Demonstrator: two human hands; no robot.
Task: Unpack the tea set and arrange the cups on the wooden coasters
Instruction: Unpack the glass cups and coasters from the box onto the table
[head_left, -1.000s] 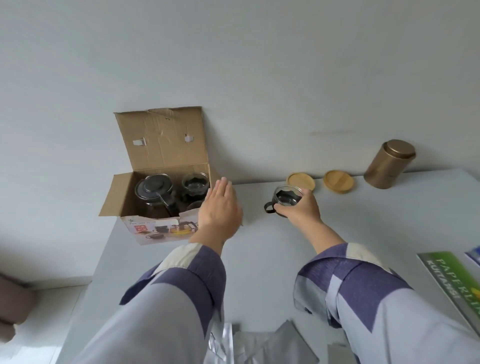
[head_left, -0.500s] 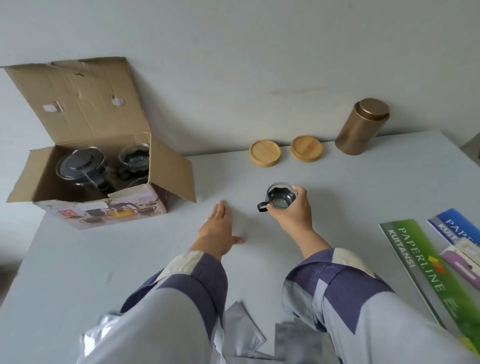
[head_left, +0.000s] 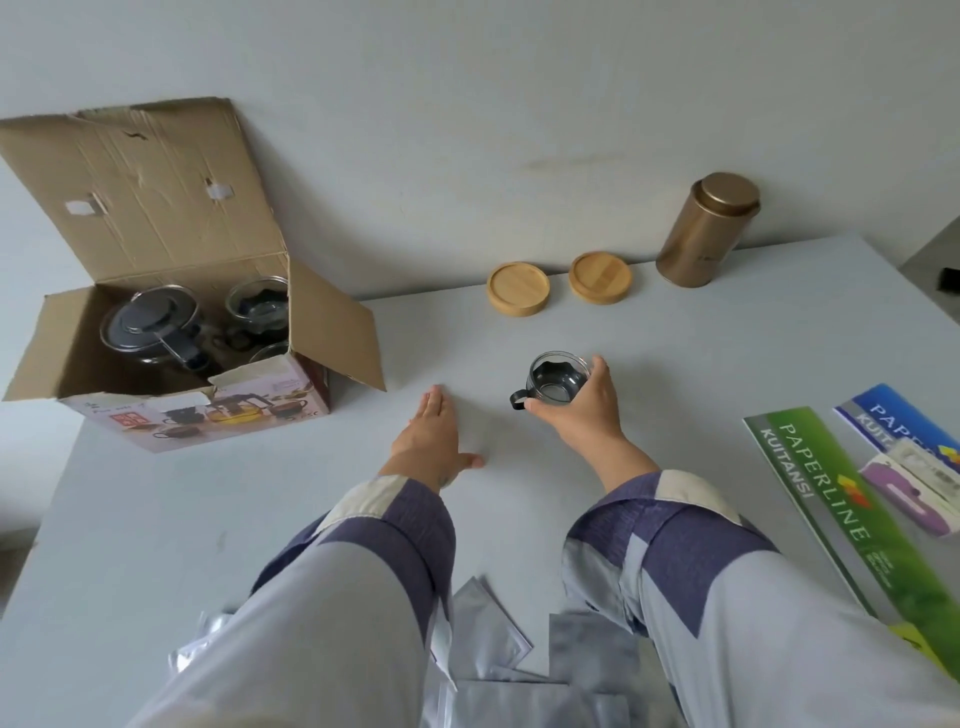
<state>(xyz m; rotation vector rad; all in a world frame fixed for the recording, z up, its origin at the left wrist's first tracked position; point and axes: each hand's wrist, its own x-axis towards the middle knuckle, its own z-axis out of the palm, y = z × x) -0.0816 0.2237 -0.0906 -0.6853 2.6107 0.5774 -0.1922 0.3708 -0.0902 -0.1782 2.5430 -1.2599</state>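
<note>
right hand (head_left: 582, 415) is gripping the glass cup (head_left: 556, 378), left hand (head_left: 431, 441) lying flat, fingers straight, on the counter (head_left: 727, 332); next, seating it on a wooden coaster (head_left: 518, 281).

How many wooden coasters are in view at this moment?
2. The left coaster and the right coaster lie side by side at the table's far edge by the wall, left of the gold tin. Both are bare.

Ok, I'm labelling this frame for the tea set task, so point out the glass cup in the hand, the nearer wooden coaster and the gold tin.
glass cup (head_left: 556, 382): head view, on its dark inner base.
left wooden coaster (head_left: 518, 288): head view, middle of its top face.
gold tin (head_left: 704, 236): head view, on its side wall.
</note>
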